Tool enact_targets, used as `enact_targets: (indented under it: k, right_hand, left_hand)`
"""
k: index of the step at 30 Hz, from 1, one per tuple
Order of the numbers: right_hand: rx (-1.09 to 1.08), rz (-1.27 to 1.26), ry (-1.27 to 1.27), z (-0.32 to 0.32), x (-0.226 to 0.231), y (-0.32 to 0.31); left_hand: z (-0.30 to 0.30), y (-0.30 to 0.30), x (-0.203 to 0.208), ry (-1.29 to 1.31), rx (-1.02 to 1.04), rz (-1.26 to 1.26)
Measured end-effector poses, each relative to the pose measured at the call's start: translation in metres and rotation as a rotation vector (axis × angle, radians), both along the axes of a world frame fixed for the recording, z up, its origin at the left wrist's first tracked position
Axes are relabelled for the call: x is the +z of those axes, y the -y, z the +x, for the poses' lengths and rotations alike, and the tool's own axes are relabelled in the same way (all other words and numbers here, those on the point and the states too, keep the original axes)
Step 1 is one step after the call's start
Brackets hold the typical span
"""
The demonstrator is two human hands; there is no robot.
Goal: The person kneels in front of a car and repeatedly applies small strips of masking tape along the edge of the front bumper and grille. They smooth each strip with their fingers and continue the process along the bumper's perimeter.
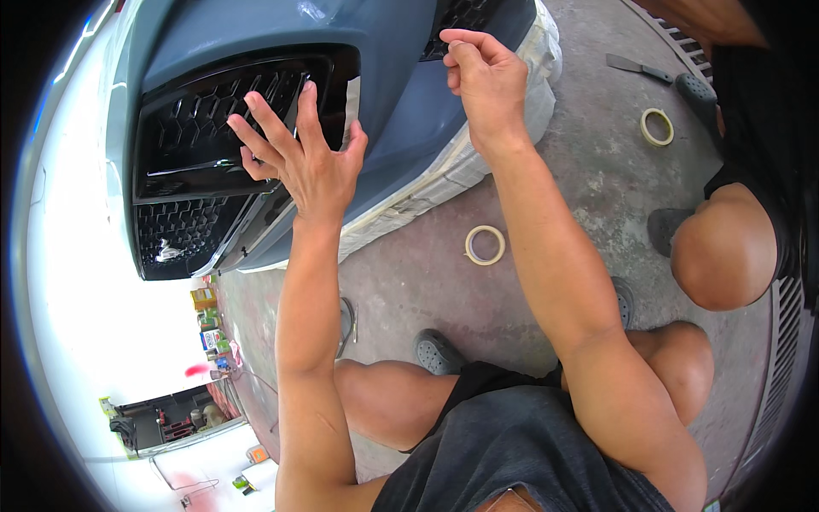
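Two bare hands work ahead of me, both before a grey-blue car bumper (392, 141) that lies behind and around them. I have the left hand (311, 158) with fingers spread wide over the glossy black grille (200, 158); I cannot tell whether the fingertips touch it. A pale strip (352, 101) runs along the grille's edge, just above the left thumb. I see the right hand (495, 90) to the right of the left one, thumb and forefinger drawn close together near the bumper; I cannot tell whether anything is pinched between them. A pale covering (448, 173) skirts the bumper below the right hand. On the floor I find one tape roll (485, 229) below that hand, another roll (643, 128) to its right and a scraper (657, 75) farther up, near another person's knee (725, 247) and shoe (698, 96).
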State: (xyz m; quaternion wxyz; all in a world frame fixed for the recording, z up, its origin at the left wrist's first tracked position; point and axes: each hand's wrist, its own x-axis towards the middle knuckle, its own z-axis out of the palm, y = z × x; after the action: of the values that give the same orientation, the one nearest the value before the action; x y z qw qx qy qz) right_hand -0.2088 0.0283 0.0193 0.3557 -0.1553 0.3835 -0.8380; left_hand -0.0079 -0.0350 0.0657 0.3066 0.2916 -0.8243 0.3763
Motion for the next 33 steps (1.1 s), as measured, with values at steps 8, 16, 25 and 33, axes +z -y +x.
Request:
enact_targets:
  k: [8,16,25,33]
  right_hand:
    - [-0.026,-0.013,-0.013,0.000,-0.001,0.001]
    - [0.011,0.001,-0.022,0.005,-0.001,0.002]
    - [0.003,0.023,-0.022,0.001,-0.005,0.003]
    - [0.002,0.023,-0.003,0.003,-0.006,0.006]
  left_hand:
    - [0.021,-0.003,-0.008,-0.002,-0.023,0.048]
    - [0.001,-0.002,-0.004,-0.052,-0.038,0.040]
    - [0.002,-0.004,-0.003,-0.050,-0.033,0.070]
    - [-0.019,0.003,0.008,-0.089,-0.052,0.059]
